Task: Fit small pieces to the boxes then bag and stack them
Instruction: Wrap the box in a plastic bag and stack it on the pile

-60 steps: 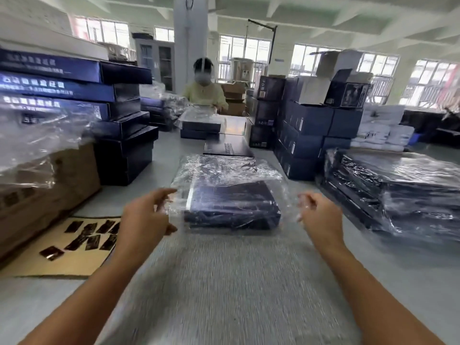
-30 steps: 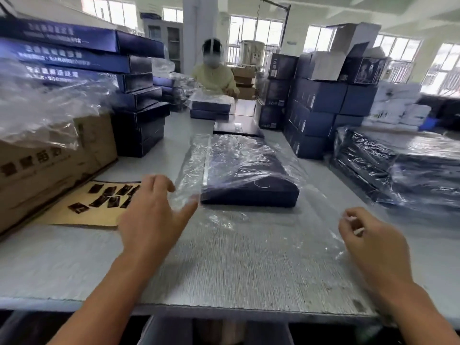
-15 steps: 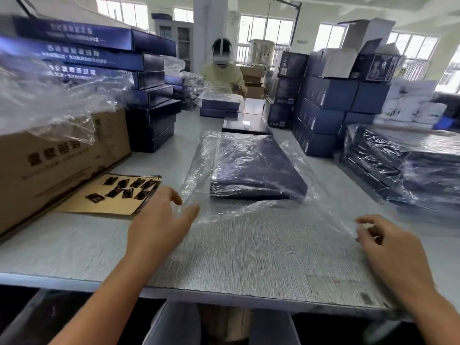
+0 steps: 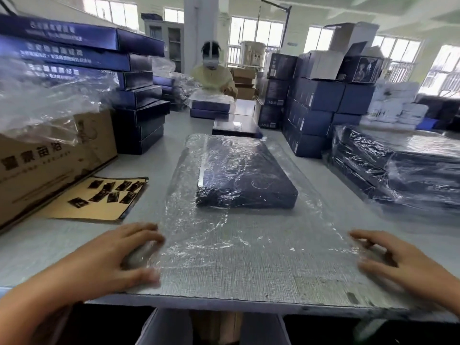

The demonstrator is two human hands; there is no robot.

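A flat dark blue box (image 4: pixel 245 181) lies mid-table inside a clear plastic bag (image 4: pixel 224 235) whose loose end stretches toward me. My left hand (image 4: pixel 117 255) rests at the bag's near left corner, fingers and thumb spread apart over the plastic edge. My right hand (image 4: pixel 400 260) lies at the near right corner, its fingers spread on the film. Neither hand plainly grips anything; both are blurred. Several small dark pieces (image 4: pixel 109 192) lie on a tan cardboard sheet (image 4: pixel 82 212) to the left.
A brown carton (image 4: pixel 49 160) topped with loose plastic and a stack of blue boxes (image 4: pixel 135 105) stand left. Bagged boxes (image 4: pixel 403 168) are piled right, blue cartons (image 4: pixel 318 115) behind them. Another flat box (image 4: pixel 235 125) and a person (image 4: pixel 211 73) are at the far end. The table's edge (image 4: pixel 224 302) is just below my hands.
Both hands have drawn back from beside the box to the bag's near corners at the table edge. The box has stayed put inside the bag.
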